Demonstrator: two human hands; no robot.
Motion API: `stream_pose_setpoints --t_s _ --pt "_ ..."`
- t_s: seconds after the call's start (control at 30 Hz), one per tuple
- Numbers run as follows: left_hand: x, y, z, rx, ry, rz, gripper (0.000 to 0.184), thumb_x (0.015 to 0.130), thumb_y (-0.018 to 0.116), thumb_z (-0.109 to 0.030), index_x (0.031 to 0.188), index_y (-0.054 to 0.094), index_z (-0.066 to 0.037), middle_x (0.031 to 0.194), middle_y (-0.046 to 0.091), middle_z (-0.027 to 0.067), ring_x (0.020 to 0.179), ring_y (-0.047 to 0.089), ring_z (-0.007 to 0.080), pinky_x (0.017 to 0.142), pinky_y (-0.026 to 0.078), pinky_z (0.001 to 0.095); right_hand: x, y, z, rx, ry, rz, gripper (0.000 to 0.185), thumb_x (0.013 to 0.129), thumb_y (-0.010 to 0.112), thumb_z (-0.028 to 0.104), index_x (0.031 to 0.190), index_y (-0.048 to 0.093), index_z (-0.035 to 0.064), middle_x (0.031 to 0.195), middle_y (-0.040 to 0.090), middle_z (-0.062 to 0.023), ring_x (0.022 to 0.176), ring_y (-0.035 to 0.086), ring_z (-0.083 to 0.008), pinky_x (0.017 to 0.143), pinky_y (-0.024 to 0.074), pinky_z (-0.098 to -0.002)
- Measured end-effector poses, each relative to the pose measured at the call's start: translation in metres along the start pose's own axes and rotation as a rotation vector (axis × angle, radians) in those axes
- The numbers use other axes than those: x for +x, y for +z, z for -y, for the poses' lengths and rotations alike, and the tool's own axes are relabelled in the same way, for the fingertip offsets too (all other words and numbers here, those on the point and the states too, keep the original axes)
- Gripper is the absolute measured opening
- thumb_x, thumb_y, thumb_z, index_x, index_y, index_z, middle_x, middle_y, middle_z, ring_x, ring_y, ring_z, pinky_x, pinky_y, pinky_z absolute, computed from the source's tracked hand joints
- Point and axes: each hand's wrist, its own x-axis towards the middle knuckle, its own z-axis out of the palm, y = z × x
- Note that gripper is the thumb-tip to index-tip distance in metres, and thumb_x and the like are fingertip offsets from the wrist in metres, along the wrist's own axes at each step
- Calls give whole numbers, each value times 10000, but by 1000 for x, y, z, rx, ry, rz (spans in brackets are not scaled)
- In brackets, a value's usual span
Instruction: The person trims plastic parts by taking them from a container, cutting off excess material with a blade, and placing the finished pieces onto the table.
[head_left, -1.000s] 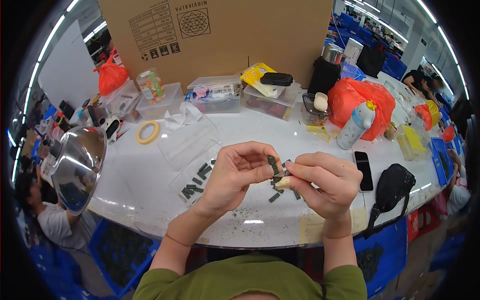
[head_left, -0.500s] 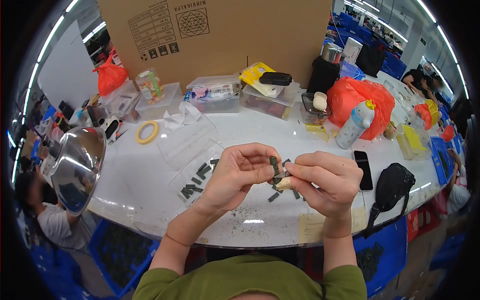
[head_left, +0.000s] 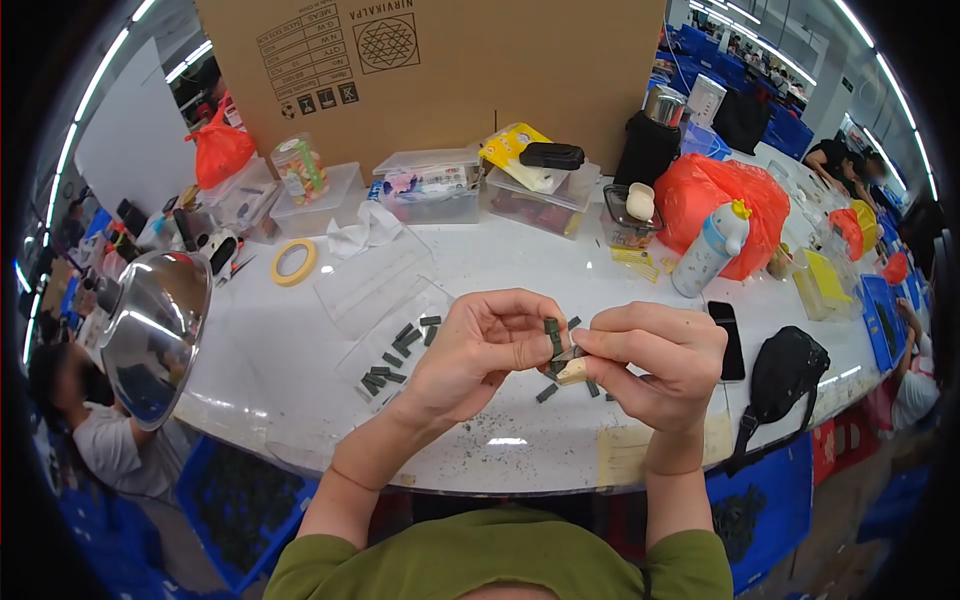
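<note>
My left hand (head_left: 478, 345) is closed, pinching a small dark green block (head_left: 553, 335) upright between thumb and fingers. Close against its right side, my right hand (head_left: 655, 360) is closed on a small thin blade (head_left: 570, 353), which is mostly covered by the fingers. The blade's edge is at or very near the block; I cannot tell whether it touches. A beige cover (head_left: 572, 373) wraps the tip of my right thumb. Several similar green pieces (head_left: 393, 360) lie on a clear plastic sheet left of my hands, and others (head_left: 546, 394) lie beneath them.
Green crumbs (head_left: 490, 440) are scattered over the white table (head_left: 270, 370). A metal lamp shade (head_left: 160, 335) stands at left, a tape roll (head_left: 294, 262) behind it. A phone (head_left: 726, 340), black pouch (head_left: 785, 375) and bottle (head_left: 712, 248) are at right. A large carton (head_left: 450, 90) stands behind.
The green block has shifted slightly in my left fingers. My right thumb has moved a little to the right, with the blade still beside the block.
</note>
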Motion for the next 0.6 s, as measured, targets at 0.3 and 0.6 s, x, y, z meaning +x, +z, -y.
stream_pose_setpoints --t_s 0.3,0.6 --pt "-1 1 -9 56 77 12 222 732 627 90 944 622 24 857 654 99 714 598 104 671 493 185 3 3 2 70 21 -12 149 561 734 9 702 688 -4 650 627 -62 490 469 -114 442 351 -200" --pt "-9 -45 17 560 -204 98 148 676 673 75 804 652 2 757 654 74 646 566 95 636 462 162 -40 18 -34 547 722 536 136 623 688 -37 755 692 -5 645 623 -62 522 476 -108 486 374 -195"
